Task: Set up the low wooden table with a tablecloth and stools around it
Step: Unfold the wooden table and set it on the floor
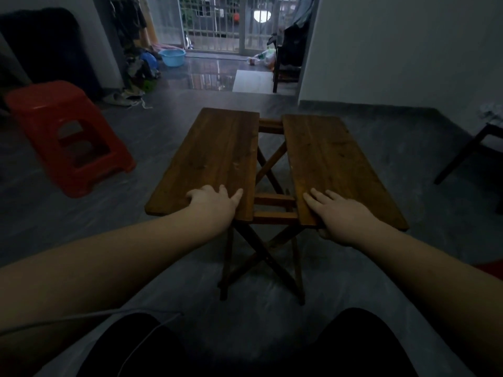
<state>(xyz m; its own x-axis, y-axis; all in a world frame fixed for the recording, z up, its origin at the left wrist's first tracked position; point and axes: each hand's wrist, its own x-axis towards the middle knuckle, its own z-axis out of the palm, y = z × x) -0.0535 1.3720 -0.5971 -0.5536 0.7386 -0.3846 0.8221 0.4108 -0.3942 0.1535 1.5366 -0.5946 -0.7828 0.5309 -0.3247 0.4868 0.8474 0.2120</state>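
We see the low wooden table (275, 164) standing on the grey floor (381, 186) right in front of us, its dark-stained top split into two planked halves with a gap showing crossed folding legs. Left hand (215, 204) grips the near edge of the left half, fingers spread on top; right hand (340, 213) clasps the right half's near edge. A red plastic stool (65, 137) sits apart, far left.
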